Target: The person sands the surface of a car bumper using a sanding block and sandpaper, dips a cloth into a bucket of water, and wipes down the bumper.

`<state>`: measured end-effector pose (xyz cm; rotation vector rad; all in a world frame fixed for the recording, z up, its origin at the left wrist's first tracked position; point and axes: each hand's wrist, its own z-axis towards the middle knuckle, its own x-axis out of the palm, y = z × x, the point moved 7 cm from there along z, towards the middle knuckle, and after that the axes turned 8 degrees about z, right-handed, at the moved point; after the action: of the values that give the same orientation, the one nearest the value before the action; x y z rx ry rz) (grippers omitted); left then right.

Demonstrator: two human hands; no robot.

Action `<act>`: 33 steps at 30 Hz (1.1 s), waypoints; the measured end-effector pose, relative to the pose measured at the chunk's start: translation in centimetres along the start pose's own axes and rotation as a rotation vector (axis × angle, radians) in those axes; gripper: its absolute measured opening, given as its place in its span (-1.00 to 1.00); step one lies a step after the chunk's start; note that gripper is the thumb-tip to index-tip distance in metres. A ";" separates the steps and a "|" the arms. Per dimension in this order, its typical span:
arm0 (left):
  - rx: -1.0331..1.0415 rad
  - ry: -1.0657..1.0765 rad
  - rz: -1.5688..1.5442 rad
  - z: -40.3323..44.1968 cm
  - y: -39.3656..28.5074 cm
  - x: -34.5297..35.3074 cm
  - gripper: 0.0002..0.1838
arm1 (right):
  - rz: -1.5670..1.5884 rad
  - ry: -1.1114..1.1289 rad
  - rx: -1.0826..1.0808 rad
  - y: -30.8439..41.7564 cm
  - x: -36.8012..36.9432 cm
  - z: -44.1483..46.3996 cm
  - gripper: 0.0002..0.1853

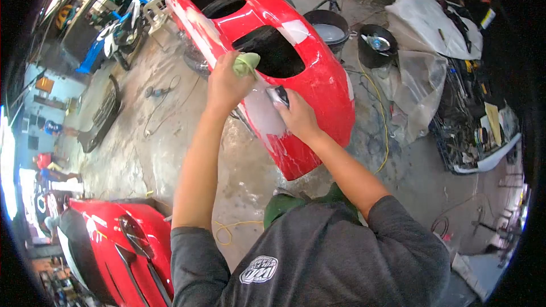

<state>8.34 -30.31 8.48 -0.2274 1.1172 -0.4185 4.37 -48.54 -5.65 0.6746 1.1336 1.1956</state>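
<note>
The right hand (300, 116) is curled around a small black-and-grey block (278, 96), set against a red car bumper (330, 88) toward its near end. Just beyond, the left hand (227, 82) has its fingers wrapped round a light-green cloth or sponge (246, 63) over the bumper's left side. The bumper looks glossy and wet, with dull pale-grey areas along its left edge, a white patch by its right edge and two large rounded openings. Its long axis runs away from the person, leaning left; a narrow corner points back toward the person. Past its right edge stand a black bucket (336, 50) of cloudy liquid and a black tub (375, 62).
</note>
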 end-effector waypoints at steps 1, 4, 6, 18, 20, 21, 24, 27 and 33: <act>0.008 -0.029 0.027 0.4 -0.1 0.2 -0.46 | 0.025 0.015 -0.011 1.1 -0.1 1.3 -0.51; -0.084 0.023 0.102 1.7 -0.4 0.8 -0.46 | 0.029 0.032 -0.036 2.7 0.1 4.8 -0.60; -0.050 -0.111 0.085 3.5 2.1 1.5 -0.46 | 0.007 0.014 -0.046 2.7 0.0 5.2 -0.62; 0.039 -0.310 0.005 6.3 10.3 5.7 -0.23 | -0.161 -0.051 -0.050 3.4 1.1 8.0 -0.69; 0.030 -0.345 -0.043 6.2 9.8 5.4 -0.24 | -0.084 -0.140 -0.102 3.4 0.7 5.1 -0.69; 0.015 -0.353 -0.011 6.2 9.7 5.4 -0.26 | -0.073 -0.133 -0.071 2.4 0.8 2.4 -0.68; -0.009 -0.366 -0.034 6.0 9.5 5.4 -0.26 | -0.076 -0.077 -0.036 1.7 0.1 1.0 -0.67; 0.002 -0.404 -0.011 5.7 9.3 5.3 -0.25 | -0.142 -0.041 -0.108 3.6 0.8 4.9 -0.65; 0.001 -0.387 0.022 5.4 9.2 5.6 -0.25 | -0.170 -0.022 -0.057 2.0 1.0 1.3 -0.64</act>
<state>17.23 -24.60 2.64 -0.2820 0.7388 -0.3376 4.83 -46.80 -3.76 0.5357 1.1121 1.0690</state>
